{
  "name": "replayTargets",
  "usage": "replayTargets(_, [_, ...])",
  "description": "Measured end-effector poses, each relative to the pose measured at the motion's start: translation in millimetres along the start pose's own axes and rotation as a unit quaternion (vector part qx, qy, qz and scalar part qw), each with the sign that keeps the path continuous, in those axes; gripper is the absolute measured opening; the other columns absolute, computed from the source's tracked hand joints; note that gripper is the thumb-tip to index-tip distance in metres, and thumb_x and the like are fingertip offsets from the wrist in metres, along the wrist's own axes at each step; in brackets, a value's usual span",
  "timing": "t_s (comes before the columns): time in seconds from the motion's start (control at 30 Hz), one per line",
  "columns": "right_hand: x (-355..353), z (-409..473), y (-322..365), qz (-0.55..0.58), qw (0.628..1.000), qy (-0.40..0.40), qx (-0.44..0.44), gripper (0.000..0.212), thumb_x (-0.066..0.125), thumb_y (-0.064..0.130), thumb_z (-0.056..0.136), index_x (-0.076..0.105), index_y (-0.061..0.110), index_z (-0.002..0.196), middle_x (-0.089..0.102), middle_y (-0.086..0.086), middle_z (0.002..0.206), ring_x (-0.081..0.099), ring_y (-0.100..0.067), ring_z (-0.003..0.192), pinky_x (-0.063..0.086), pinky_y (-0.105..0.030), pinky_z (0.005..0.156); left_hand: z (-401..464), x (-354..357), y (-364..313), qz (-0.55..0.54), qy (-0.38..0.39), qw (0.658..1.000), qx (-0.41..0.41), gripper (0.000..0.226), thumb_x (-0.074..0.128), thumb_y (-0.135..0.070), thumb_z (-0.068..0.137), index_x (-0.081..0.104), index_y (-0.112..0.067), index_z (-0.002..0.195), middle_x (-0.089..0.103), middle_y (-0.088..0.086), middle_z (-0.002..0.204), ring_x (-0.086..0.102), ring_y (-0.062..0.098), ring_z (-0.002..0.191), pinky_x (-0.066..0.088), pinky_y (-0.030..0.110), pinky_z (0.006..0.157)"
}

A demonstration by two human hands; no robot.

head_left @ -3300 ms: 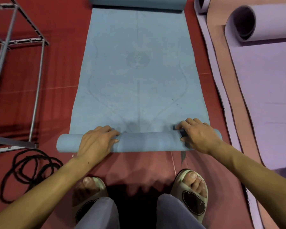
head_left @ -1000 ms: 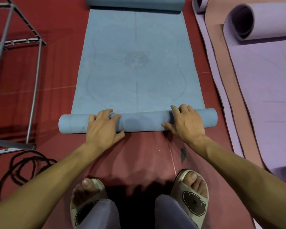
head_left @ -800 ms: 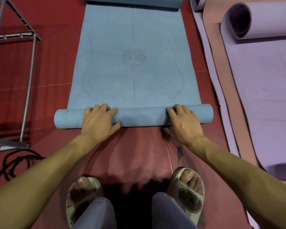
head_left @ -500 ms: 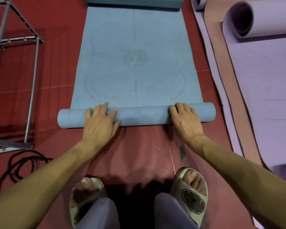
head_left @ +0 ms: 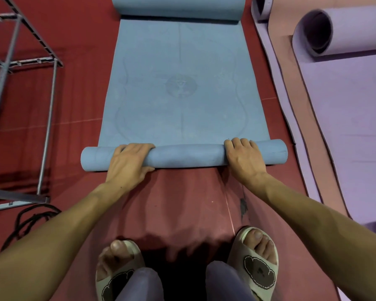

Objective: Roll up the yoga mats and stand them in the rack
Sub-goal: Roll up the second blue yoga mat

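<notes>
both hands, left hand (head_left: 128, 164) and right hand (head_left: 245, 159), curl over the blue mat roll (head_left: 187, 156).

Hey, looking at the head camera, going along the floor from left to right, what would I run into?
Metal rack → black cable → blue mat, with the left hand then the right hand on its roll → pink mat → purple mat.

Rack (head_left: 20, 61) left of mat (head_left: 182, 94); other mats (head_left: 345, 105) right.
</notes>
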State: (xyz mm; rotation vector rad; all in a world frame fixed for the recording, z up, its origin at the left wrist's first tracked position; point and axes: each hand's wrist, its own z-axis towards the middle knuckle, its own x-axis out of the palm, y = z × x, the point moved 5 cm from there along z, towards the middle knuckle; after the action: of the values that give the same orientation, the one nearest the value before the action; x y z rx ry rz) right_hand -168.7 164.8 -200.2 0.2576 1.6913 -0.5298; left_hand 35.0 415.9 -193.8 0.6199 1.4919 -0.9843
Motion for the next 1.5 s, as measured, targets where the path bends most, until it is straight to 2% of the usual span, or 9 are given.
replayTargets(0.23, [10,-32,-12,0.112,0.992,0.053,-0.001,0.055,0.077,0.004,0.065,0.067,0.006,0.119,0.065,-0.015,0.097,0.060,-0.041,0.083,0.051,-0.049,0.082,-3,-1,9,-0.024,0.156,0.985,0.071,0.057,0.065,-0.070,0.084,0.058,-0.045,0.135,0.071,-0.018,0.116,0.064,0.017,0.108,0.051,0.040,0.089])
replayTargets(0.43, [10,-65,-14,0.159,0.979,0.126,-0.007,0.072,0.076,0.016,0.074,0.057,0.017,0.143,0.060,-0.013,0.120,0.059,-0.038,0.105,0.046,-0.047,0.100,-1,8,13,-0.110,0.325,0.939,0.027,0.064,0.070,-0.082,0.073,0.057,-0.064,0.133,0.072,-0.030,0.114,0.066,0.000,0.105,0.054,0.034,0.095])
replayTargets(0.6, [-5,-58,-16,0.191,0.969,0.160,0.010,0.084,0.086,0.019,0.074,0.047,0.016,0.149,0.045,-0.015,0.128,0.055,-0.037,0.108,0.049,-0.044,0.097,2,7,13,-0.128,0.350,0.928,0.010,0.068,0.072,-0.085,0.071,0.048,-0.074,0.133,0.066,-0.036,0.124,0.062,-0.001,0.114,0.051,0.037,0.101])
replayTargets(0.8, [-11,-55,-15,0.166,0.976,0.144,-0.006,0.059,0.082,0.013,0.072,0.051,0.009,0.121,0.056,-0.011,0.112,0.058,-0.034,0.094,0.040,-0.038,0.078,-11,-7,7,0.044,0.095,0.991,0.087,0.084,0.042,-0.099,0.069,0.066,-0.044,0.127,0.061,-0.016,0.116,0.064,0.017,0.100,0.043,0.033,0.070])
replayTargets(0.93, [-14,-45,-18,0.088,0.989,0.122,0.014,0.053,0.080,0.021,0.074,0.056,0.014,0.121,0.052,-0.014,0.114,0.053,-0.037,0.099,0.050,-0.044,0.083,-38,-12,-4,0.056,-0.006,0.997,0.062,0.061,0.043,-0.073,0.089,0.070,-0.027,0.117,0.075,-0.007,0.105,0.072,0.024,0.090,0.049,0.040,0.078])
replayTargets(1.17, [-21,-61,-8,0.046,0.999,0.027,0.005,0.050,0.077,0.000,0.069,0.059,0.008,0.115,0.055,-0.011,0.099,0.054,-0.031,0.085,0.044,-0.040,0.058,-76,9,-26,0.101,-0.040,0.994,-0.004,0.053,0.050,-0.041,0.106,0.059,-0.008,0.146,0.055,0.010,0.155,0.053,0.032,0.142,0.047,0.054,0.109])
replayTargets(1.23, [-20,-69,-7,0.058,0.998,-0.002,0.000,0.051,0.073,0.001,0.075,0.059,0.006,0.124,0.060,-0.013,0.110,0.055,-0.034,0.095,0.051,-0.044,0.072,-69,1,-24,0.090,-0.030,0.996,-0.006,0.062,0.052,-0.051,0.103,0.055,-0.012,0.152,0.049,0.011,0.159,0.053,0.031,0.141,0.047,0.053,0.111])
replayTargets(1.33, [-16,-75,-5,0.065,0.998,0.000,-0.002,0.069,0.078,0.016,0.076,0.054,0.003,0.139,0.056,-0.018,0.127,0.054,-0.038,0.108,0.051,-0.049,0.096,-55,-8,-21,0.067,0.009,0.996,-0.049,0.074,0.068,-0.062,0.086,0.058,-0.022,0.148,0.047,0.010,0.155,0.059,0.032,0.124,0.059,0.048,0.084])
replayTargets(1.5, [-11,-55,-1,0.042,0.999,0.002,0.022,0.061,0.083,0.024,0.076,0.055,0.005,0.127,0.048,-0.018,0.118,0.050,-0.037,0.097,0.050,-0.048,0.090,-43,-4,-16,0.095,0.088,0.992,-0.011,0.103,0.087,-0.051,0.068,0.046,-0.014,0.155,0.050,0.014,0.140,0.050,0.035,0.123,0.054,0.051,0.097])
